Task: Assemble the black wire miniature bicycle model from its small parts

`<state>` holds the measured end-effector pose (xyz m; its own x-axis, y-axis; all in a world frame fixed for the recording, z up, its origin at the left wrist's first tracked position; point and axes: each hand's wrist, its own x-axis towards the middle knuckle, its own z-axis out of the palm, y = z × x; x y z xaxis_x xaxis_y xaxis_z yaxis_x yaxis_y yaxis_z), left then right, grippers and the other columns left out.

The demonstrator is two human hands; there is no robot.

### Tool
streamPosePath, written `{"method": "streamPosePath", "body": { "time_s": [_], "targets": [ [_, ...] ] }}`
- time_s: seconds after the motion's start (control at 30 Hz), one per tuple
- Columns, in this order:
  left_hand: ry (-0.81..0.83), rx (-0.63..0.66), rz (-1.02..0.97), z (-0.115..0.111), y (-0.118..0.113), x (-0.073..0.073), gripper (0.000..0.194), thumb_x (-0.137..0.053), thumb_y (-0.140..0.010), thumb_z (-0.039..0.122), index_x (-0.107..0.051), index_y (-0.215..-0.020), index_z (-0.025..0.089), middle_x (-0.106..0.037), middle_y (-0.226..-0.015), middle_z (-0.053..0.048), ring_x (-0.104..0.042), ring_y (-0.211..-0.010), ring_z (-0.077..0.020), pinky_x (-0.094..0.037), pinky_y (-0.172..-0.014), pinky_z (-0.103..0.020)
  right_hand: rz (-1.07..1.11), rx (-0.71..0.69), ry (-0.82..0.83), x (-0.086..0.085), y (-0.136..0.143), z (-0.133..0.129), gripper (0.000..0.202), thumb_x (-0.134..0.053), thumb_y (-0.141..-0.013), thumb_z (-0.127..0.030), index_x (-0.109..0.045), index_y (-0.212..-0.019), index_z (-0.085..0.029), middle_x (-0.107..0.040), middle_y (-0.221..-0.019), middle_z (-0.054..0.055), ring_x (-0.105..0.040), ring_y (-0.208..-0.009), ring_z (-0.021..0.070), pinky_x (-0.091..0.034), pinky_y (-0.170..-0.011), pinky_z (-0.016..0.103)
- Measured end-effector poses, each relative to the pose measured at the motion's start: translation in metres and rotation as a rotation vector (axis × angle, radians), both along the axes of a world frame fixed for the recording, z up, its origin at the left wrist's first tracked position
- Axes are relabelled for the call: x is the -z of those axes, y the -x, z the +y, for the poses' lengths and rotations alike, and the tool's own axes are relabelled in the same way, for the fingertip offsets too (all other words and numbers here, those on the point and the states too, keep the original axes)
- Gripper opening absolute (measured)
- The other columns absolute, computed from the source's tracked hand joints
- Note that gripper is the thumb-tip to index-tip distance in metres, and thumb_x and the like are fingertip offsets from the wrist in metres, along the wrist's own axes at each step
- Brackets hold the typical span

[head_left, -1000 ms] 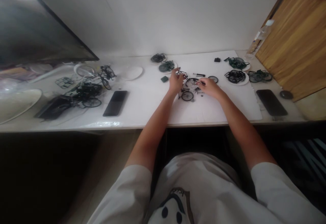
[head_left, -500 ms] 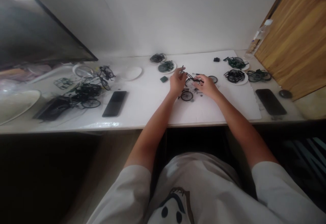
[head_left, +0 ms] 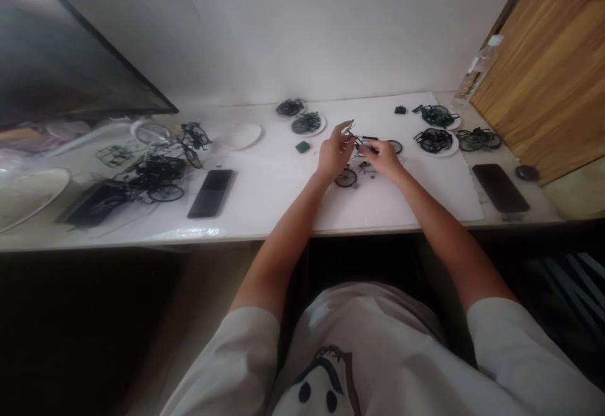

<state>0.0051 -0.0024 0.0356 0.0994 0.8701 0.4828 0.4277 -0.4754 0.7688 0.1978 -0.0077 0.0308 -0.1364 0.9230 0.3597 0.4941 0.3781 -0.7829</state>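
My left hand [head_left: 334, 154] is closed on one end of a dark miniature bicycle frame [head_left: 360, 144], its index finger raised along the upper tip. The other end is pinched by my right hand [head_left: 385, 159], between thumb and fingers. Beneath them on the white board lie a small spoked wheel [head_left: 346, 178] and some tiny loose parts [head_left: 366, 167]. Another wheel [head_left: 395, 146] shows just past my right fingers. A thin dark rod [head_left: 369, 138] lies behind the frame. Finer details of the frame are blurred and partly covered by my fingers.
Plates of black [head_left: 435, 141] and green bicycle parts [head_left: 307, 123] stand on both sides. Phones lie left [head_left: 211, 193] and right [head_left: 501, 188]. Assembled miniature bicycles [head_left: 161, 167] crowd the left. A bottle [head_left: 478, 70] leans by the wooden panel [head_left: 543, 75].
The bicycle frame has been turned between my hands, and my right hand has moved slightly left, closer to my left hand. The objects on the table keep their places.
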Motion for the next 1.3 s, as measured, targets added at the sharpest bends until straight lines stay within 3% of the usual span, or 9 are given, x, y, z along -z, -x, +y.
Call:
{"method": "streamPosePath", "body": {
  "time_s": [0.13,0.3,0.47,0.63,0.87,1.03,1.2,1.3],
  "targets": [
    [0.049,0.050,-0.085,-0.002,0.001,-0.001,0.052,-0.067,-0.104,0.032,-0.054,-0.154,0.028,-0.083,-0.120,-0.011,-0.081,-0.095,-0.0207,-0.064,-0.091,-0.033,0.124,0.050,0.048,-0.002,0.000,0.003,0.046,-0.065,-0.098,-0.061,-0.080,-0.087,-0.019,-0.081,-0.092,0.009,-0.074,-0.096,0.0278,-0.054,-0.089,0.037],
    [0.055,-0.011,-0.113,0.007,0.006,0.003,0.045,-0.062,-0.105,0.027,-0.051,-0.148,0.026,-0.081,-0.114,-0.009,-0.079,-0.086,-0.0182,-0.062,-0.084,-0.032,0.222,0.144,0.054,-0.007,-0.003,0.001,0.052,-0.065,-0.097,-0.065,-0.081,-0.090,-0.015,-0.072,-0.075,0.008,-0.071,-0.086,0.0262,-0.051,-0.076,0.034],
    [0.108,-0.156,0.048,0.019,0.021,0.009,0.037,-0.075,-0.091,0.019,-0.056,-0.122,0.023,-0.073,-0.089,-0.006,-0.073,-0.086,-0.0235,-0.059,-0.090,-0.040,0.256,0.162,0.054,-0.013,-0.003,-0.004,0.049,-0.065,-0.096,-0.059,-0.082,-0.093,-0.013,-0.061,-0.064,0.003,-0.064,-0.076,0.0223,-0.045,-0.070,0.032],
    [0.247,-0.265,0.289,0.026,0.031,0.015,0.034,-0.083,-0.075,0.021,-0.058,-0.098,0.025,-0.070,-0.086,-0.010,-0.070,-0.094,-0.0343,-0.057,-0.095,-0.055,0.241,0.151,0.012,-0.013,-0.002,-0.003,0.049,-0.064,-0.096,-0.059,-0.081,-0.088,-0.014,-0.061,-0.066,0.001,-0.059,-0.072,0.0195,-0.044,-0.072,0.033],
    [0.333,-0.232,0.325,0.033,0.031,0.020,0.022,-0.085,-0.062,0.018,-0.066,-0.069,0.024,-0.067,-0.075,-0.010,-0.070,-0.091,-0.0354,-0.059,-0.094,-0.057,0.230,0.147,0.006,-0.012,-0.003,-0.002,0.053,-0.063,-0.097,-0.064,-0.081,-0.089,-0.015,-0.057,-0.065,0.000,-0.055,-0.070,0.0187,-0.042,-0.071,0.032],
    [0.308,-0.204,0.226,0.034,0.031,0.021,0.016,-0.082,-0.067,0.014,-0.071,-0.071,0.024,-0.069,-0.074,-0.009,-0.070,-0.086,-0.0328,-0.060,-0.093,-0.055,0.227,0.150,0.003,-0.013,-0.003,-0.002,0.053,-0.063,-0.097,-0.065,-0.080,-0.087,-0.015,-0.054,-0.064,0.000,-0.052,-0.067,0.0180,-0.041,-0.069,0.033],
    [0.175,-0.199,0.139,0.035,0.027,0.021,0.015,-0.073,-0.080,0.016,-0.077,-0.093,0.020,-0.075,-0.086,-0.008,-0.068,-0.082,-0.0238,-0.059,-0.096,-0.044,0.249,0.129,-0.010,-0.014,-0.003,-0.003,0.054,-0.063,-0.095,-0.064,-0.082,-0.089,-0.014,-0.050,-0.062,-0.002,-0.050,-0.065,0.0173,-0.039,-0.068,0.033],
    [0.100,-0.170,0.104,0.033,0.022,0.018,0.016,-0.065,-0.090,0.016,-0.078,-0.100,0.018,-0.077,-0.095,-0.011,-0.068,-0.084,-0.0217,-0.059,-0.098,-0.042,0.208,0.136,-0.017,-0.015,-0.003,-0.005,0.057,-0.061,-0.096,-0.068,-0.081,-0.089,-0.015,-0.058,-0.066,0.001,-0.056,-0.070,0.0191,-0.043,-0.070,0.033]
  ]
}}
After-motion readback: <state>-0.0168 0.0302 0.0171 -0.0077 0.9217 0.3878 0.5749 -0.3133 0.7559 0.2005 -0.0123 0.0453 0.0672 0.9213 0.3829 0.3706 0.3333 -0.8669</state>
